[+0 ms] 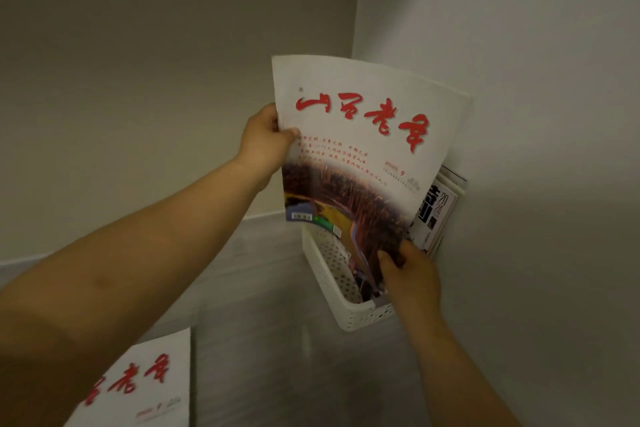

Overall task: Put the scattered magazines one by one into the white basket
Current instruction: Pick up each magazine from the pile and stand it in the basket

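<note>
Grey, faintly streaked floor (277, 357), bounded at the far side and right by pale walls that meet in a corner. A white perforated basket (360, 317) stands directly on the floor in that corner, close against the right wall, with magazines standing upright inside it. A second magazine (145, 388), white-covered with red brush lettering, lies flat and face up on the floor at lower left, well apart from the basket and partly hidden by a forearm.
</note>
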{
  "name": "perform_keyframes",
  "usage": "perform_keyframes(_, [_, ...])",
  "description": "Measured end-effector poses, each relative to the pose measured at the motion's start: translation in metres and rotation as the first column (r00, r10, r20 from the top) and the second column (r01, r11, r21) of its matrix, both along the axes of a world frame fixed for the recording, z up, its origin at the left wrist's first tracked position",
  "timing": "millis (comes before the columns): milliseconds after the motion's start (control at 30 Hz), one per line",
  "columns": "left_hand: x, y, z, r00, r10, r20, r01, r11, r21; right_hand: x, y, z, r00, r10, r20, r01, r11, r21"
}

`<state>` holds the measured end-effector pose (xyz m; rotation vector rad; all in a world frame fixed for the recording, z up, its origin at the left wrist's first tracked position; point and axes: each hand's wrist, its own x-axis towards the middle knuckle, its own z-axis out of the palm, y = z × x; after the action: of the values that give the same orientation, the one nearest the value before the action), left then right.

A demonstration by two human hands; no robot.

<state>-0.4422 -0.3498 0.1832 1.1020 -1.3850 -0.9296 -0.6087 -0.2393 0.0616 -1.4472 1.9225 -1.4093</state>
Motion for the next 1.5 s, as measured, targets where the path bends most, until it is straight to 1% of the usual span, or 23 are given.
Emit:
perform_keyframes(67, [-0.013, -0.009, -0.003, 1.000, -0.011, -0.018, 0.011, 1.000, 0.025, -0.002, -0.009, -0.003, 0.998, -0.011, -0.060, 0.012, 0.999, 0.030])
perform_keyframes(200, [-0.033, -0.021, -0.021, 0.998, -0.060, -0.028, 0.062, 0.995, 0.080, -0.007, -0.017, -0.013, 0.997, -0.062, -0.041, 0.064, 0.997, 0.046])
perform_keyframes(300, [-0.042, -0.030, -0.037, 0.995, -0.095, 0.011, 0.093, 0.988, 0.122, -0.015, -0.021, -0.025, 0.995, -0.083, -0.054, 0.090, 0.986, 0.140])
perform_keyframes(467, [-0.047, -0.042, -0.069, 0.990, -0.125, 0.058, 0.109, 0.968, 0.226, -0.019, -0.027, -0.041, 0.997, -0.004, -0.080, 0.024, 0.969, 0.244])
perform_keyframes(533, [-0.046, -0.046, -0.082, 0.990, -0.128, 0.057, 0.107, 0.954, 0.279, -0.022, -0.028, -0.044, 0.996, 0.015, -0.091, 0.009, 0.967, 0.256])
perform_keyframes(633, [-0.045, -0.052, -0.095, 0.995, -0.098, 0.027, 0.085, 0.949, 0.304, -0.024, -0.030, -0.048, 0.997, 0.013, -0.082, 0.005, 0.979, 0.206])
perform_keyframes(733, [-0.052, -0.057, -0.099, 0.996, -0.082, 0.036, 0.069, 0.958, 0.280, -0.023, -0.027, -0.050, 0.998, -0.062, -0.017, 0.063, 0.993, 0.105])
perform_keyframes(833, [-0.063, -0.058, -0.103, 0.979, -0.192, 0.065, 0.165, 0.941, 0.295, -0.026, -0.023, -0.052, 0.994, -0.098, 0.040, 0.097, 0.995, 0.006])
perform_keyframes(933, [-0.077, -0.057, -0.107, 0.958, -0.271, 0.091, 0.230, 0.919, 0.320, -0.032, -0.021, -0.056, 0.989, -0.136, 0.064, 0.139, 0.989, -0.045])
perform_keyframes(1033, [-0.089, -0.058, -0.107, 0.950, -0.304, 0.076, 0.264, 0.908, 0.326, -0.034, -0.019, -0.062, 0.981, -0.179, 0.074, 0.185, 0.980, -0.074])
perform_keyframes(1200, [-0.102, -0.071, -0.111, 0.935, -0.348, 0.065, 0.299, 0.874, 0.382, -0.037, -0.017, -0.062, 0.959, -0.235, 0.161, 0.254, 0.961, -0.111])
perform_keyframes(1333, [-0.110, -0.073, -0.116, 0.901, -0.407, 0.149, 0.319, 0.855, 0.408, -0.045, -0.017, -0.059, 0.951, -0.276, 0.140, 0.291, 0.951, -0.107])
perform_keyframes(1500, [-0.102, -0.070, -0.122, 0.893, -0.392, 0.222, 0.276, 0.866, 0.418, -0.050, -0.016, -0.058, 0.950, -0.289, 0.120, 0.301, 0.949, -0.093])
